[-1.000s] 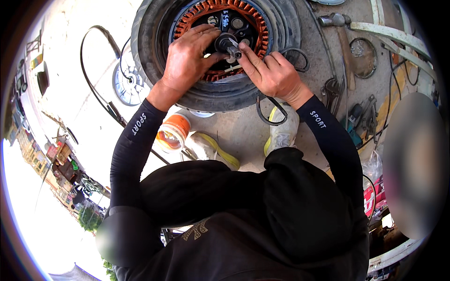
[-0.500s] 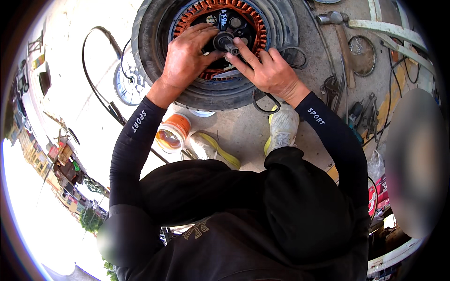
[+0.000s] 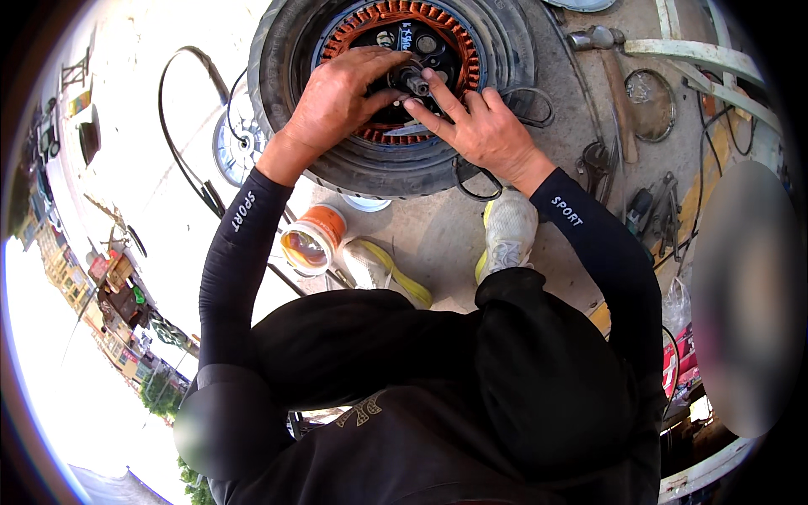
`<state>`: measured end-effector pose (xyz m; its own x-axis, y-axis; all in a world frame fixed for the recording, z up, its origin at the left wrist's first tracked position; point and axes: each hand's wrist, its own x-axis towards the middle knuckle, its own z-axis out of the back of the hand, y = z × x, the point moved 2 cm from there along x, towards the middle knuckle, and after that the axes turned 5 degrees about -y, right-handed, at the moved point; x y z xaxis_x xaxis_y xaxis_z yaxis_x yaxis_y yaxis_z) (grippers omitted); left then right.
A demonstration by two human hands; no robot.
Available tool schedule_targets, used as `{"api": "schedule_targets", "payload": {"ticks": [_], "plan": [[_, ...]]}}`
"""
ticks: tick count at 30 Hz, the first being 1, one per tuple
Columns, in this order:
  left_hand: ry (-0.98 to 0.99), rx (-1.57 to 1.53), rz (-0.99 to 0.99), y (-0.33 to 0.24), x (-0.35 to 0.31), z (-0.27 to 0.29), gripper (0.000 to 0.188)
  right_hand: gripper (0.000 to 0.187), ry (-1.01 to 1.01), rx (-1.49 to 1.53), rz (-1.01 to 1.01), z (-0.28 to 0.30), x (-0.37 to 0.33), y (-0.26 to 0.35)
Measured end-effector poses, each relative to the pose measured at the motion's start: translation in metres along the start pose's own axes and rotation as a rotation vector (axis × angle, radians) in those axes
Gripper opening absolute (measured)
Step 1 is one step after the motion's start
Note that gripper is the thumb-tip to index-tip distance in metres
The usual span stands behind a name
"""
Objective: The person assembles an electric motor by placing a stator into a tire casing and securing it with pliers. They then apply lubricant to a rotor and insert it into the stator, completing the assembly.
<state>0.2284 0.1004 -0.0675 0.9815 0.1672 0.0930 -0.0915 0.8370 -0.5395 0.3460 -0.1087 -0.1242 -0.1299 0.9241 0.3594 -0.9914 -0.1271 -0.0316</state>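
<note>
A tyred hub motor wheel [image 3: 290, 135] lies flat on the ground in front of me, with a ring of copper windings [image 3: 341, 34] inside. From its middle a dark axle [image 3: 415, 82] stands up, with a round dark bearing-like part about its base. My left hand [image 3: 341, 93] curves over that part from the left, thumb below and fingertips above, partly hiding it. On the other side, my right hand [image 3: 488, 135] stretches its index and middle fingers to the axle's side. Its index fingertip is close by the axle's end; the thumb is hidden.
An orange and white tub [image 3: 313, 240] stands by my left shoe, and a silver motor cover [image 3: 240, 151] lies left of the tyre. At right are a hammer [image 3: 619, 101], a round dish of small parts [image 3: 650, 105], pliers-like tools [image 3: 596, 164] and a white metal frame [image 3: 699, 52].
My left fingers have moved in over the top of the round part and cover more of it. The right hand stays nearly in place at the axle. The view has shifted slightly.
</note>
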Motion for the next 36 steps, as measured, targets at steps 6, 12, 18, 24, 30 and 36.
{"api": "schedule_targets", "payload": {"ticks": [6,12,18,24,30,36], "plan": [[-0.017,-0.147,0.095,-0.011,0.003,0.000,0.054,0.079,-0.048,-0.002,0.049,0.014,-0.019,-0.014],[-0.051,-0.415,0.121,-0.033,0.006,0.026,0.039,0.077,-0.097,-0.037,-0.295,0.056,-0.107,-0.039],[-0.050,-0.303,0.070,-0.057,0.015,0.030,0.035,0.074,0.365,-0.177,-0.568,0.051,-0.188,-0.019],[-0.090,-0.188,0.218,-0.026,0.011,0.013,0.080,0.085,0.498,-0.076,-0.703,0.053,-0.199,-0.024],[-0.080,-0.043,0.107,-0.028,0.020,0.004,0.072,0.096,0.671,-0.039,-0.805,0.062,-0.195,-0.027],[-0.021,-0.111,0.000,-0.039,0.039,0.019,0.046,0.092,0.602,-0.023,-0.852,0.079,-0.164,-0.032]]}}
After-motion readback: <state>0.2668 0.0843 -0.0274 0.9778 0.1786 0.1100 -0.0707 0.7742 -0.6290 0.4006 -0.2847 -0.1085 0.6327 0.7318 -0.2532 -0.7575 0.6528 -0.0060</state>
